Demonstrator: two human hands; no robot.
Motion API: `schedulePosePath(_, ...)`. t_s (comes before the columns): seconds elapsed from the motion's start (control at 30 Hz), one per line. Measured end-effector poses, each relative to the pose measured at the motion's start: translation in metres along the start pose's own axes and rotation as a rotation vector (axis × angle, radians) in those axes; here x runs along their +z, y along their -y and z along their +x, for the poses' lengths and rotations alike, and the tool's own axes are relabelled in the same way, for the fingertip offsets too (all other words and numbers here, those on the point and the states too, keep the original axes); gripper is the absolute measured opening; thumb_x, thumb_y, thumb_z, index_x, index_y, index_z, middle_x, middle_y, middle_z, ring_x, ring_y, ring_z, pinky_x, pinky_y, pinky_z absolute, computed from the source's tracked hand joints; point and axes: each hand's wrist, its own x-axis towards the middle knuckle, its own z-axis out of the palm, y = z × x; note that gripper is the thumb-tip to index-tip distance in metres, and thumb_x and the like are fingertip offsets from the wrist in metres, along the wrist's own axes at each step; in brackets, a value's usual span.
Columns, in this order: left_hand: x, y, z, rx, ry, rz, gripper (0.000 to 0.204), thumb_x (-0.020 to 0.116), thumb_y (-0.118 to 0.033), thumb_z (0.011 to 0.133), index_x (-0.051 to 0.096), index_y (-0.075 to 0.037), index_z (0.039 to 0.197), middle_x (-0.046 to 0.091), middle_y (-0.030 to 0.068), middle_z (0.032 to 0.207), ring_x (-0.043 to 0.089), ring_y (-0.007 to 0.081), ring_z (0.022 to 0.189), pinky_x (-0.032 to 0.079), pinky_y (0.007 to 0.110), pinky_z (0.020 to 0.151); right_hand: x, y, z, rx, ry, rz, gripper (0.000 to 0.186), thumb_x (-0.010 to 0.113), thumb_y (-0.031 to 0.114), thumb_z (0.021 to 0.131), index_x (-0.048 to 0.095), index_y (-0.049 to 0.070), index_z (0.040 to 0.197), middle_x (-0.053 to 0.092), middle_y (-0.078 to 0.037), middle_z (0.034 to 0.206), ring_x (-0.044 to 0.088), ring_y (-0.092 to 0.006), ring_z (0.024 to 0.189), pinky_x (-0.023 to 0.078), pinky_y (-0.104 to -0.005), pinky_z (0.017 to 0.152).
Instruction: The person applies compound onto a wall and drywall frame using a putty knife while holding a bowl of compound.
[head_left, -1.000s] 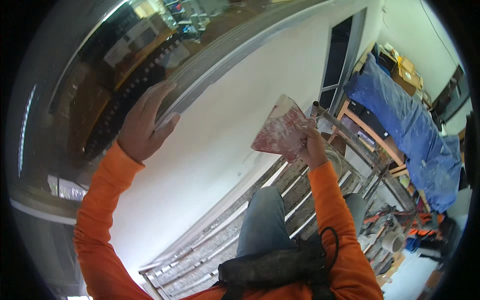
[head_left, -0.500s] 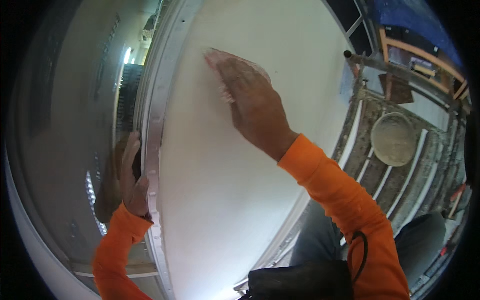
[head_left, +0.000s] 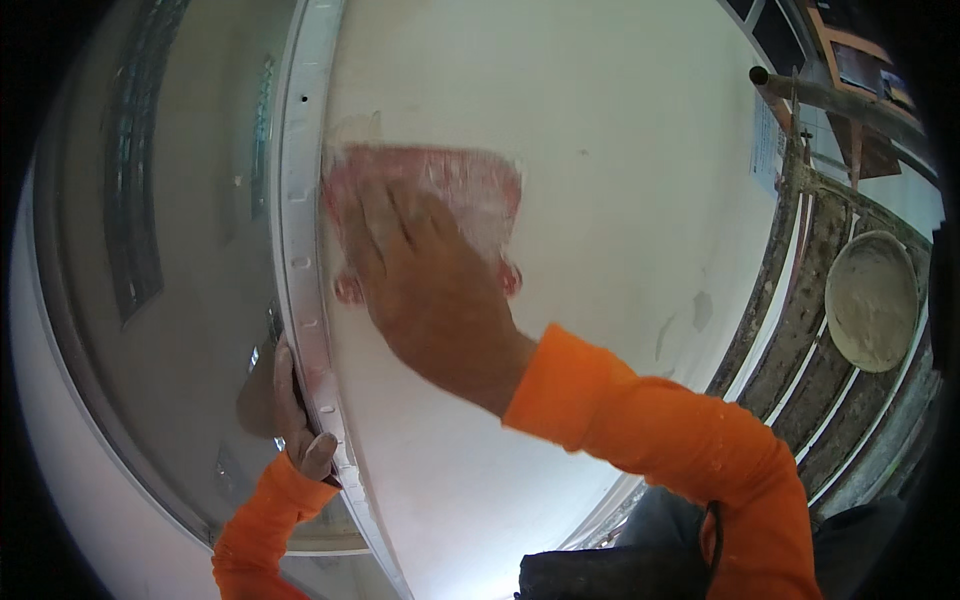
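My right hand (head_left: 430,280) holds a red, whitish-smeared putty spreader (head_left: 480,185). Its fingers lie along the upper face, and the wide blade rests against a pale, smooth wall panel (head_left: 560,240). Rounded red corners of the spreader show on both sides of the hand; my palm covers its middle. Lower left, my left hand (head_left: 295,415) leans on a pale metal frame strip (head_left: 305,230), with straight fingers along its outer side and the thumb apart. Nothing shows in that hand.
Left of the strip is a shiny, reflective pane (head_left: 200,260). A round pan of greyish paste (head_left: 872,300) sits on slatted, dirty planks (head_left: 800,350) at the right. A metal pipe (head_left: 850,100) crosses above them. Grey patches mark the panel's lower right.
The spreader has moved down and left toward the metal strip and now shows its broad face. My left hand sits lower in view; the whole view has shifted.
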Motion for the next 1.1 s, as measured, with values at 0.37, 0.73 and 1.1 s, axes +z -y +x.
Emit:
schedulePosePath(0.37, -0.005, -0.014, 0.001, -0.015, -0.070, 0.353, 0.117, 0.065, -0.070, 0.083, 0.013, -0.001, 0.162, 0.026, 0.0210, 0.163, 0.028, 0.0348, 0.150, 0.025, 0.048, 0.123, -0.050, -0.063, 0.046, -0.020, -0.337, 0.068, 0.030, 0.060, 0.017, 0.096, 0.069, -0.004, 0.115, 0.071, -0.016, 0.106, 0.068, -0.0284, 0.102, 0.056, -0.0380, 0.087)
schedulePosePath(0.73, -0.008, -0.017, 0.005, 0.065, -0.041, 0.526, 0.112, 0.055, -0.076, 0.089, 0.019, 0.004, 0.159, 0.026, 0.0256, 0.163, 0.025, 0.0385, 0.153, 0.021, 0.050, 0.123, -0.031, 0.021, -0.033, -0.125, 0.120, 0.016, 0.049, 0.066, 0.021, 0.089, 0.061, -0.006, 0.129, 0.067, -0.018, 0.112, 0.064, -0.0324, 0.110, 0.051, -0.0438, 0.096)
schedulePosePath(1.1, -0.011, -0.002, 0.000, -0.001, -0.068, 0.381, 0.117, 0.068, -0.068, 0.084, 0.010, -0.002, 0.161, 0.025, 0.0191, 0.164, 0.026, 0.0328, 0.151, 0.025, 0.047, 0.123, -0.048, -0.084, 0.071, -0.003, -0.127, -0.097, 0.035, 0.058, 0.006, 0.092, 0.068, 0.008, 0.126, 0.073, -0.008, 0.115, 0.070, -0.0273, 0.100, 0.055, -0.0419, 0.091)
